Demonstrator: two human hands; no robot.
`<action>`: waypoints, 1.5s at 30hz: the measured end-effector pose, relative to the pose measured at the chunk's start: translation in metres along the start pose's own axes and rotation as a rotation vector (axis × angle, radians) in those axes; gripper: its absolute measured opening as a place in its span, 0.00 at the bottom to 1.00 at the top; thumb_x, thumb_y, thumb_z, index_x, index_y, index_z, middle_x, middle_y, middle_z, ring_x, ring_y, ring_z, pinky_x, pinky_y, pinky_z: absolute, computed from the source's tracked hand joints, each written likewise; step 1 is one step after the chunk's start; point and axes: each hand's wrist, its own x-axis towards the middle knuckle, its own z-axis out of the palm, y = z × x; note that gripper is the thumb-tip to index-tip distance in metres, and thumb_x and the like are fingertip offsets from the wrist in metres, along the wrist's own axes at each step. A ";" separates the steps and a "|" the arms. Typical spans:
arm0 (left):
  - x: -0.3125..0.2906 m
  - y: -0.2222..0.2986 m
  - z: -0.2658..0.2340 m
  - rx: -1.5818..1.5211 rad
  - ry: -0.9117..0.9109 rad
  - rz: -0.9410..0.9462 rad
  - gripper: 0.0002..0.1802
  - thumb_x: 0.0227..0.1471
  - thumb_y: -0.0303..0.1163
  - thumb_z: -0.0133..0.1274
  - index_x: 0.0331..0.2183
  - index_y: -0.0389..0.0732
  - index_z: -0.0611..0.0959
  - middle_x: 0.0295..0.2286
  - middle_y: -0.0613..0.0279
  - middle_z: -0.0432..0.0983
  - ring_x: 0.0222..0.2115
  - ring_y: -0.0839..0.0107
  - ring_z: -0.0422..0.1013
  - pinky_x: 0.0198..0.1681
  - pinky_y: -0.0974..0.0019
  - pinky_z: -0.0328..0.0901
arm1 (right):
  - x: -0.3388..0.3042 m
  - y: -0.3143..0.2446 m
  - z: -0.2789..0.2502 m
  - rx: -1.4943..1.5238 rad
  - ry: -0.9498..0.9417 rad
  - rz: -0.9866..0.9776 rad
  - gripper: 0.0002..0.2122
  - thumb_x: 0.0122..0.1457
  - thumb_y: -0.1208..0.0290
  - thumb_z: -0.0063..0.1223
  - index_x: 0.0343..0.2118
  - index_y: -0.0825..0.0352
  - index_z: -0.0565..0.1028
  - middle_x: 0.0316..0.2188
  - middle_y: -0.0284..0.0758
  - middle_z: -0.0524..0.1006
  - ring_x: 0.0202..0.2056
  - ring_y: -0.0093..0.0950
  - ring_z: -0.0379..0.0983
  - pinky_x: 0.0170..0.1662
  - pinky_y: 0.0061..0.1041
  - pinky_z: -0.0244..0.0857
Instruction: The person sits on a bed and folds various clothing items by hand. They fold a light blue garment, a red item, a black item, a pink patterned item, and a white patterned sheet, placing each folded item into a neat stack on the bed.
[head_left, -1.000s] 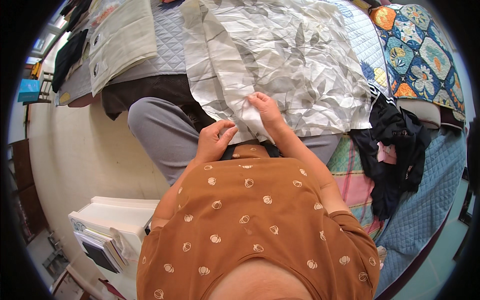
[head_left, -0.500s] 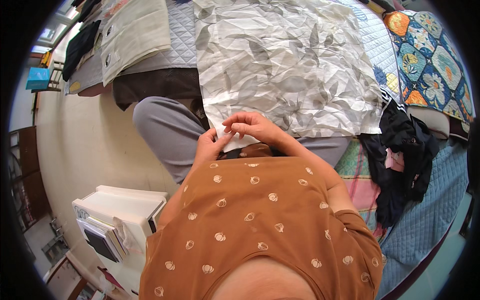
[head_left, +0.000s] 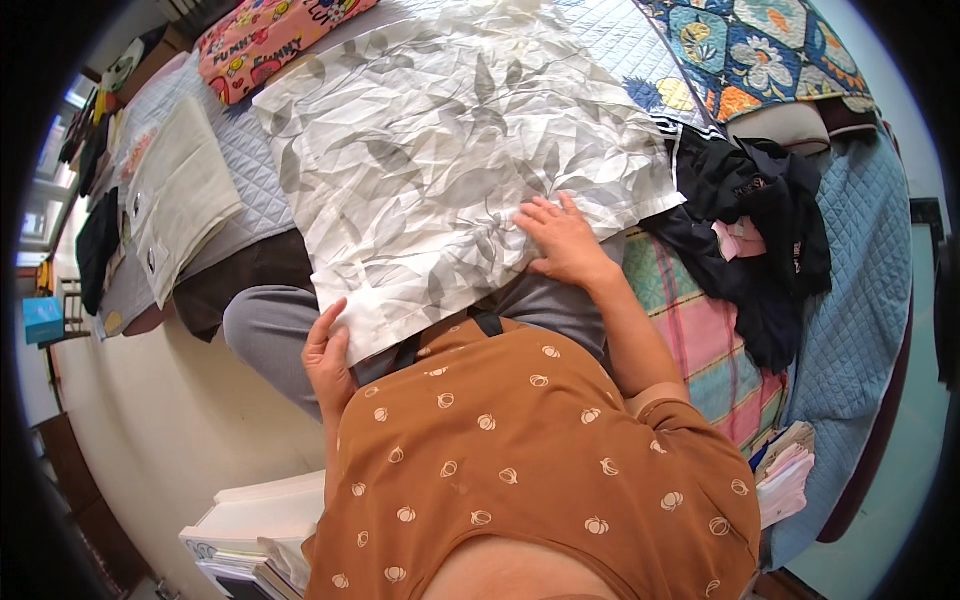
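Note:
A creased white cloth with a grey leaf print (head_left: 430, 150) is spread over the bed and my lap, its near edge at my waist. At its near left corner, my left hand (head_left: 328, 360) is closed on the edge, thumb and fingers by the corner. The fingers' undersides are hidden. Farther right, my right hand (head_left: 568, 240) lies on the cloth near its front edge, palm down with fingers spread.
Folded cream cloth (head_left: 185, 200) lies on the quilted bed cover at left. Dark clothes (head_left: 765, 240) are heaped at right, beside a plaid mat (head_left: 690, 330) and a blue quilted cover (head_left: 850, 300). A white cabinet (head_left: 260, 510) stands at lower left.
My hands were together at the near left corner; now they are apart. The right has moved right onto the cloth and flattened. The view has shifted, bringing a pink printed cloth into sight.

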 end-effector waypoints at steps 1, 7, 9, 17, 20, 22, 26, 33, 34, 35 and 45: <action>0.002 0.002 0.001 -0.015 0.022 0.003 0.20 0.56 0.18 0.44 0.50 0.33 0.77 0.39 0.57 0.79 0.36 0.75 0.74 0.41 0.72 0.69 | -0.006 0.008 0.000 -0.019 0.062 0.011 0.35 0.40 0.69 0.68 0.57 0.58 0.69 0.59 0.34 0.69 0.63 0.32 0.60 0.69 0.47 0.41; 0.003 0.033 -0.001 -0.167 0.064 0.042 0.11 0.57 0.23 0.46 0.39 0.33 0.81 0.37 0.57 0.78 0.36 0.70 0.75 0.42 0.68 0.72 | -0.018 0.043 0.001 -0.022 0.596 0.107 0.14 0.48 0.80 0.51 0.39 0.61 0.78 0.43 0.33 0.79 0.50 0.31 0.73 0.64 0.46 0.50; 0.001 0.041 0.003 -0.168 0.092 0.045 0.10 0.58 0.23 0.45 0.39 0.33 0.80 0.36 0.57 0.77 0.36 0.69 0.76 0.44 0.66 0.73 | -0.018 0.062 -0.002 -0.078 0.743 0.204 0.11 0.51 0.79 0.47 0.36 0.60 0.79 0.39 0.33 0.80 0.47 0.31 0.75 0.60 0.43 0.55; 0.011 0.046 -0.005 -0.215 0.063 0.076 0.11 0.58 0.23 0.45 0.41 0.33 0.79 0.37 0.57 0.77 0.38 0.68 0.75 0.46 0.65 0.72 | -0.034 0.143 -0.007 -0.135 0.842 0.621 0.09 0.52 0.74 0.49 0.31 0.55 0.81 0.32 0.31 0.82 0.36 0.35 0.77 0.40 0.35 0.62; 0.021 0.043 -0.006 -0.315 0.027 0.094 0.12 0.58 0.23 0.45 0.43 0.33 0.78 0.38 0.55 0.78 0.38 0.67 0.75 0.48 0.60 0.71 | -0.035 0.168 -0.014 -0.141 0.876 0.642 0.09 0.52 0.72 0.50 0.30 0.55 0.82 0.30 0.32 0.81 0.35 0.37 0.77 0.37 0.37 0.63; 0.028 0.044 -0.003 -0.377 0.041 0.057 0.12 0.58 0.22 0.45 0.43 0.33 0.78 0.39 0.53 0.78 0.39 0.65 0.76 0.51 0.56 0.70 | -0.030 0.181 -0.025 -0.133 0.833 0.667 0.08 0.53 0.71 0.49 0.29 0.56 0.82 0.30 0.34 0.81 0.35 0.39 0.77 0.36 0.41 0.66; 0.048 0.035 -0.032 -0.621 -0.168 -0.058 0.18 0.61 0.28 0.43 0.50 0.30 0.75 0.50 0.42 0.73 0.52 0.52 0.71 0.61 0.47 0.61 | -0.016 0.200 -0.044 0.086 0.650 0.825 0.07 0.54 0.68 0.52 0.31 0.58 0.82 0.31 0.40 0.81 0.36 0.43 0.78 0.37 0.39 0.70; 0.046 0.050 0.003 -0.682 -0.115 -0.107 0.26 0.62 0.30 0.39 0.58 0.27 0.64 0.60 0.35 0.59 0.63 0.48 0.56 0.66 0.45 0.53 | 0.003 0.238 -0.036 0.483 0.719 0.841 0.09 0.53 0.65 0.59 0.36 0.61 0.81 0.35 0.41 0.82 0.39 0.39 0.79 0.43 0.35 0.70; 0.046 0.049 0.003 -0.662 -0.112 -0.104 0.26 0.62 0.30 0.39 0.58 0.27 0.63 0.60 0.35 0.58 0.63 0.48 0.56 0.66 0.45 0.53 | 0.008 0.242 -0.031 0.459 0.774 0.821 0.11 0.52 0.65 0.60 0.37 0.61 0.80 0.36 0.41 0.82 0.39 0.40 0.79 0.43 0.35 0.70; 0.046 0.049 0.003 -0.654 -0.108 -0.107 0.26 0.62 0.30 0.39 0.58 0.27 0.63 0.60 0.36 0.58 0.63 0.48 0.56 0.66 0.45 0.53 | 0.013 0.243 -0.030 0.436 0.829 0.800 0.13 0.51 0.65 0.61 0.39 0.62 0.80 0.38 0.41 0.82 0.40 0.40 0.79 0.44 0.35 0.69; 0.045 0.038 0.003 -0.636 -0.135 -0.136 0.25 0.62 0.29 0.38 0.58 0.28 0.64 0.59 0.38 0.62 0.62 0.50 0.59 0.65 0.47 0.56 | 0.030 0.258 -0.009 0.438 1.266 0.656 0.12 0.48 0.70 0.61 0.35 0.66 0.73 0.35 0.41 0.80 0.39 0.43 0.77 0.44 0.36 0.69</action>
